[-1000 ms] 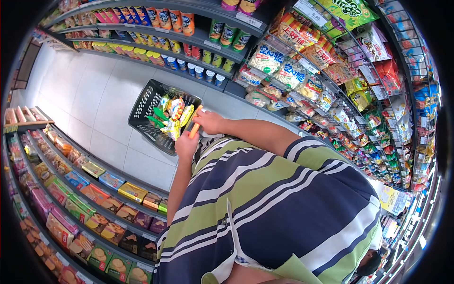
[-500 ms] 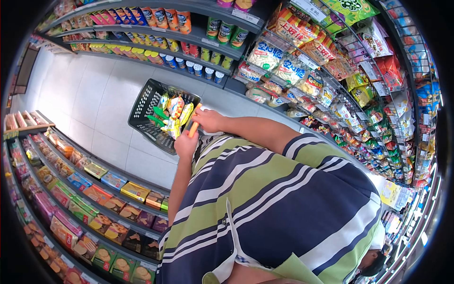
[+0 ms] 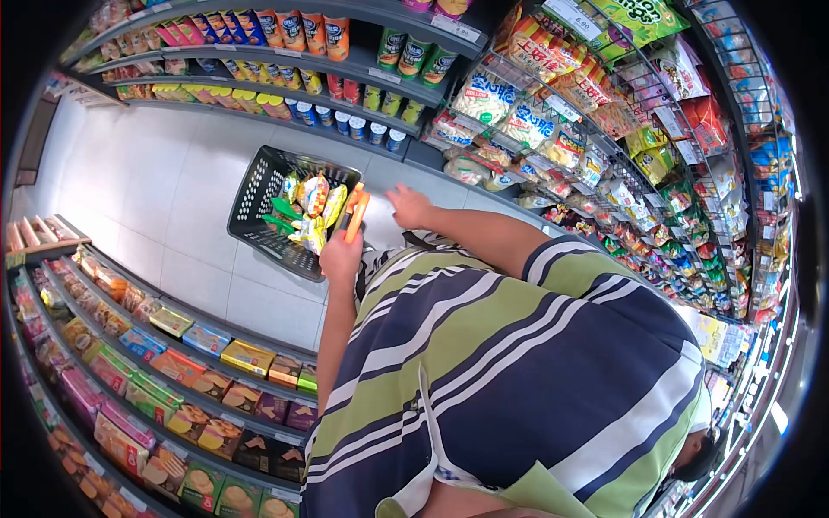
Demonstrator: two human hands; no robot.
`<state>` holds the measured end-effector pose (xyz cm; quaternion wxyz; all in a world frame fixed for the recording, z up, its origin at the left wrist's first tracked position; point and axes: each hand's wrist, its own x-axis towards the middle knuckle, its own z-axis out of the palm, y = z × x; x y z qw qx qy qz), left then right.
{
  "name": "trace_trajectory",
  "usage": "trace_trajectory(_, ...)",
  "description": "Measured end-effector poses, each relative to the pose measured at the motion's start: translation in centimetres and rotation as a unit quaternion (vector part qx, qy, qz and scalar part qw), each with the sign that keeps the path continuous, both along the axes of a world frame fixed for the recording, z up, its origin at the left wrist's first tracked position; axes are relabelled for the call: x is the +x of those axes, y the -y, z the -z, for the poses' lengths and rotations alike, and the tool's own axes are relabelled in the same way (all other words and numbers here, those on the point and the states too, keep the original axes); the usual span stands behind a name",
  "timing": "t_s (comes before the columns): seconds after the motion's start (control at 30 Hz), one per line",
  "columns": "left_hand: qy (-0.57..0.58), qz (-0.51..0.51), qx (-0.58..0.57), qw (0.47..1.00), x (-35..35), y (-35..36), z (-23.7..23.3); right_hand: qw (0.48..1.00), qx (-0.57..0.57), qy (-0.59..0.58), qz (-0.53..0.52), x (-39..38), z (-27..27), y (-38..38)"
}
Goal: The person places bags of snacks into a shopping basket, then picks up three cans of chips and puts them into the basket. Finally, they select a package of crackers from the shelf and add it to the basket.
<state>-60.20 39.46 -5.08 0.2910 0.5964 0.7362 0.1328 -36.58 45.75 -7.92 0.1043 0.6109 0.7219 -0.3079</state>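
A dark shopping basket point(image 3: 244, 207) with see-through holes hangs in front of me. Its orange handle point(image 3: 356, 214) is gripped by my left hand point(image 3: 343, 255), the fingers wrapped round its lower end. Inside the basket lie several snack bags point(image 3: 314, 195), yellow, white and red, along with a green packet point(image 3: 283, 210). My right hand point(image 3: 408, 207) is off the handle, a short way to its right, with fingers stretched out and nothing in them.
Shelves of canned snacks point(image 3: 326, 39) run along the top. Wire racks of puffed-snack bags point(image 3: 527, 121) stand to the right, near my right arm. Low shelves with boxed biscuits point(image 3: 246, 356) line the lower left. Pale floor tiles point(image 3: 164, 190) stretch between them.
My right hand has let go of the basket handle and moved right, its fingers opening out. My left hand still grips the handle; the basket has shifted slightly left in view.
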Motion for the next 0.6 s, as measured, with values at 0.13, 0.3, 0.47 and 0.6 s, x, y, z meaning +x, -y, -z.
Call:
trace_trajectory(0.13, 0.005, -0.009, 0.006, 1.000, -0.6, -0.5, 0.3, 0.990, 0.012, 0.039, 0.137, 4.8, 1.4, 1.1)
trace_trajectory(0.3, 0.016, -0.006, -0.020, 1.000, -0.4, -1.4, 0.0, 0.883, 0.005, 0.001, 0.469, 11.2, 1.5, 2.7)
trace_trajectory(0.47, 0.022, 0.006, -0.027, 0.999, -0.9, -1.8, 0.9, 0.776, -0.060, -0.153, 0.609, 16.6, 3.5, 1.2)
trace_trajectory(0.6, 0.033, -0.001, -0.071, 0.997, -1.1, -1.9, 1.3, 0.592, -0.298, -0.484, 0.572, 17.8, 6.1, -1.4)
